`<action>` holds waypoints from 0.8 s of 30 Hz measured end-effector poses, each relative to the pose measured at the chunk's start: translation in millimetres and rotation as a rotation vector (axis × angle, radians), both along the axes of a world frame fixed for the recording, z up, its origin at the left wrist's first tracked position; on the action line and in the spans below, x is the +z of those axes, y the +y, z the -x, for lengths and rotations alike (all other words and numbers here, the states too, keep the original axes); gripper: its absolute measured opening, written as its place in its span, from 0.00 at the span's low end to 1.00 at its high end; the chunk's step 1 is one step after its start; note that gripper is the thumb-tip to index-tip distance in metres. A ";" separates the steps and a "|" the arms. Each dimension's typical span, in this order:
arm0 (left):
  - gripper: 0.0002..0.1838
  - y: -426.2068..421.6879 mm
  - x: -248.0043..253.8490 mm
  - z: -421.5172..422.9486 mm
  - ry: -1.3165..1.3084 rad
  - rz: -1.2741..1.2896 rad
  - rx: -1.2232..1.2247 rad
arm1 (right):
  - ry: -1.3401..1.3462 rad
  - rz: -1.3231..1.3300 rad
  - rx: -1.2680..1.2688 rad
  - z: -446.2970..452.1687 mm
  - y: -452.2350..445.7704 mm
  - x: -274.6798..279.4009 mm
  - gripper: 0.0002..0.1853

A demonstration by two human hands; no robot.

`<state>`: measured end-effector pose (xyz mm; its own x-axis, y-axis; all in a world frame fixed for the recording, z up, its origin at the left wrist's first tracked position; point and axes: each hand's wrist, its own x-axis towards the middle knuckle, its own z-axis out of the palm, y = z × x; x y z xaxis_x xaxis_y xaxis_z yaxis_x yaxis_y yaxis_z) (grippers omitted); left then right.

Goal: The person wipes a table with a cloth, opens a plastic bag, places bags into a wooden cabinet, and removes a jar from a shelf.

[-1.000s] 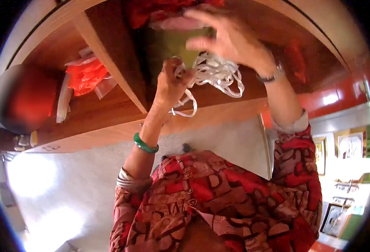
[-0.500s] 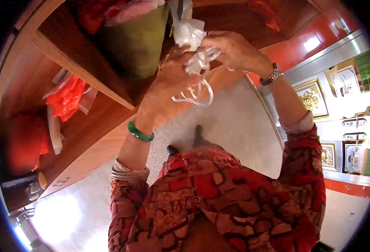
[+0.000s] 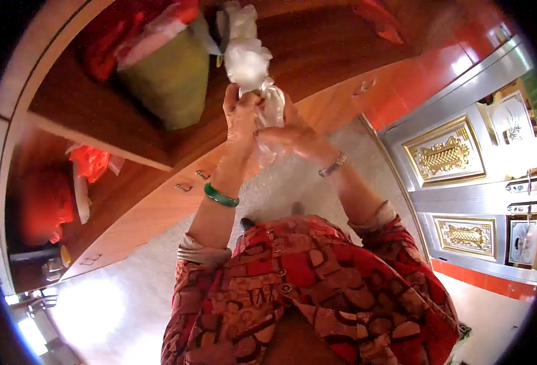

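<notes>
A bunched, translucent white plastic bag (image 3: 248,64) hangs in front of the wooden cabinet, its upper end near the shelf. My left hand (image 3: 242,114), with a green bangle on the wrist, is closed on the gathered plastic below the bulging part. Close beside it, my right hand (image 3: 298,135) curls its thumb and fingers round the lower, loose part of the bag. A metal watch (image 3: 333,165) sits on that wrist. The plastic between both palms is partly hidden by the fingers.
An olive-green container (image 3: 168,79) with red and pink stuff on top stands on the shelf (image 3: 305,45). Red plastic bags (image 3: 90,163) lie in the left compartment. Cabinet doors with small handles (image 3: 183,187) face the floor. Silver doors with gold panels (image 3: 446,152) stand at the right.
My right hand has come left and down, nearer my left hand. Thin dangling plastic strands that hung below the hands now look gathered into the bag. The view has shifted slightly.
</notes>
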<state>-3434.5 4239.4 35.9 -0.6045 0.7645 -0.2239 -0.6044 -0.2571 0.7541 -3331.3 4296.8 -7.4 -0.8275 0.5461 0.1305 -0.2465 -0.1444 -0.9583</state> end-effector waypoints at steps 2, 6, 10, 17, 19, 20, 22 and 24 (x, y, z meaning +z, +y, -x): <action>0.22 25.0 -27.7 -7.6 0.233 -0.074 -0.030 | -0.039 0.052 -0.057 -18.1 23.7 -9.5 0.38; 0.28 45.2 -6.6 -77.3 0.035 -0.117 -0.189 | -0.262 -0.352 -0.460 -54.9 70.3 6.6 0.26; 0.24 94.1 -56.9 -95.6 0.354 0.082 -0.157 | -0.310 -0.839 -0.639 -77.5 76.4 -14.3 0.17; 0.11 109.2 -32.0 -94.8 0.108 0.085 -0.223 | -0.415 -0.941 -0.193 -105.8 90.6 -11.4 0.20; 0.06 118.4 -29.5 -89.2 0.014 -0.007 -0.109 | -0.237 -0.964 -0.297 -107.6 96.0 -7.7 0.27; 0.06 122.2 -27.7 -85.3 0.016 -0.003 -0.111 | -0.179 -0.970 -0.333 -108.1 98.9 -8.1 0.29; 0.05 128.1 -7.4 -82.2 -0.105 0.064 -0.045 | -0.121 -0.574 -0.215 -103.8 102.1 -12.1 0.34; 0.06 144.4 -15.7 -75.6 -0.094 -0.004 -0.022 | -0.055 -0.637 -0.339 -89.5 99.3 -7.2 0.36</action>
